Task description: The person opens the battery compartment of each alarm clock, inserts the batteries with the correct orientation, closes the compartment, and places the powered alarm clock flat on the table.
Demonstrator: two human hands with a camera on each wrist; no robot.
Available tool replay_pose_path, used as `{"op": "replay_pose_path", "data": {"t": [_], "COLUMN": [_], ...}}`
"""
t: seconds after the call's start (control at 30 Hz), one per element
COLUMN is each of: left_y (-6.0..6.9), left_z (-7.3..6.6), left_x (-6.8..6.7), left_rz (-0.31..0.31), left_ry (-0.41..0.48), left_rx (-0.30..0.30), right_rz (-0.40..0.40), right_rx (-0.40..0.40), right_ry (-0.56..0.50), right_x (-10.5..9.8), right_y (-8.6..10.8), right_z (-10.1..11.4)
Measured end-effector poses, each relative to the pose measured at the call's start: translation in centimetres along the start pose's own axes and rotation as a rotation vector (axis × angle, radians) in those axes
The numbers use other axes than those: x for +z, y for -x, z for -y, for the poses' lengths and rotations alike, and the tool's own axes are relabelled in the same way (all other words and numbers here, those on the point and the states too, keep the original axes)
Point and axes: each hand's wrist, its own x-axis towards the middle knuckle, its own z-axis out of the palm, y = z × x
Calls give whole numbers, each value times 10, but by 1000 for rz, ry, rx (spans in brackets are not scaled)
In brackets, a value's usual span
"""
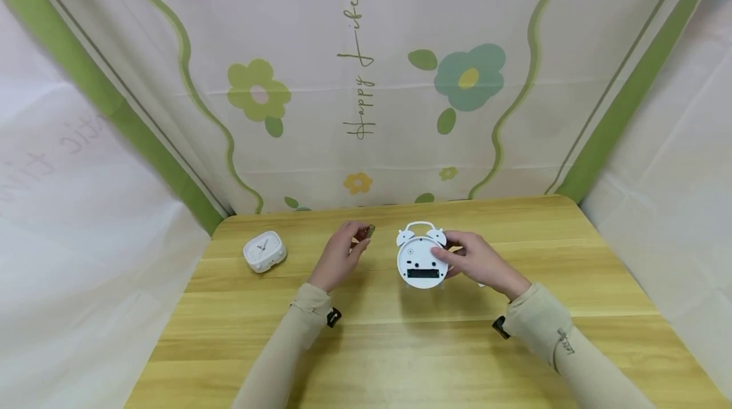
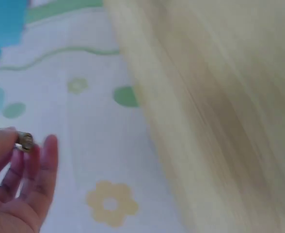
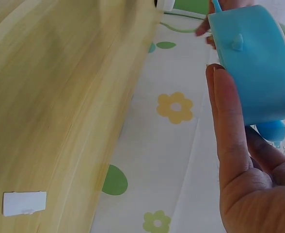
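Note:
A twin-bell alarm clock point(image 1: 416, 255) is held up off the table by my right hand point(image 1: 479, 261), its thumb on the white back and its fingers behind. The clock's back faces me, showing a dark battery compartment point(image 1: 423, 274) low down with its cover off. In the right wrist view the clock's blue side point(image 3: 259, 63) shows between fingers and thumb. To the left, my left hand point(image 1: 338, 255) pinches a small battery point(image 2: 24, 141) between thumb and fingers, apart from the clock. Its markings are too blurred to read.
A small white square clock point(image 1: 264, 251) sits at the table's left. On the wooden table point(image 1: 377, 345), a flat white piece point(image 3: 24, 203) lies near the right hand. A printed curtain point(image 1: 320, 161) hangs behind the table's back edge, with cloth at both sides.

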Motion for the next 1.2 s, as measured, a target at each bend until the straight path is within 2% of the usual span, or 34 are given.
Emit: {"op": "replay_pose_path", "data": {"t": [0.1, 0.23, 0.37, 0.63, 0.8, 1.0, 1.2], "left_y": [8, 15, 19, 23, 23, 24, 25], "left_z": [-10, -20, -28, -35, -39, -44, -44], "left_x": [-4, -7, -9, -8, -7, -6, -5], "left_rz": [-33, -53, -60, -81, -75, -62, -83], "left_ry": [86, 139, 187, 206, 210, 192, 176], "left_rx": [75, 158, 214, 332, 367, 376, 396], "right_rz": [-3, -6, -3, 0, 0, 0, 2], "right_rx": [3, 2, 1, -3, 0, -4, -13], "right_ry": [-1, -3, -2, -21, -26, -21, -9], "right_x": [1, 1, 2, 1, 0, 0, 1], "right_y": [1, 2, 1, 1, 2, 2, 2], "right_z": [1, 2, 1, 0, 0, -1, 0]}}
